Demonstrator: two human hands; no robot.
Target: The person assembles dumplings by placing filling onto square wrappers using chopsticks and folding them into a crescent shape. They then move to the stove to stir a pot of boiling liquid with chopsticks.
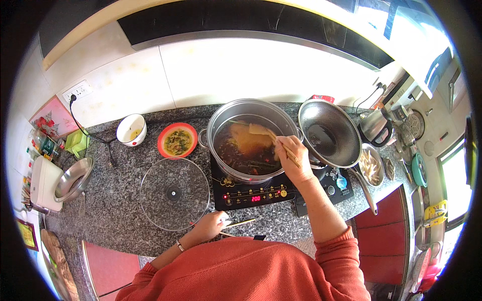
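Note:
A large steel pot (217, 150) of dark broth stands on a black induction cooktop (244, 195) with a lit display. My right hand (295, 158) grips a wooden spatula (260, 130) at the pot's right rim; its blade touches a big pale brown piece of food (246, 141) in the broth. Near the counter's front edge my left hand (214, 224) is closed around a pair of chopsticks (241, 223) and something small and white. Just left of the pot lies a glass lid (175, 193) with a dark knob.
A frying pan (329, 131) rests to the pot's right, its handle towards the front. Behind it are an electric kettle (376, 126) and a bowl of pale pieces (371, 165). Left stand an orange-rimmed plate of food (177, 140), a white bowl (131, 129) and a steel basin (74, 180).

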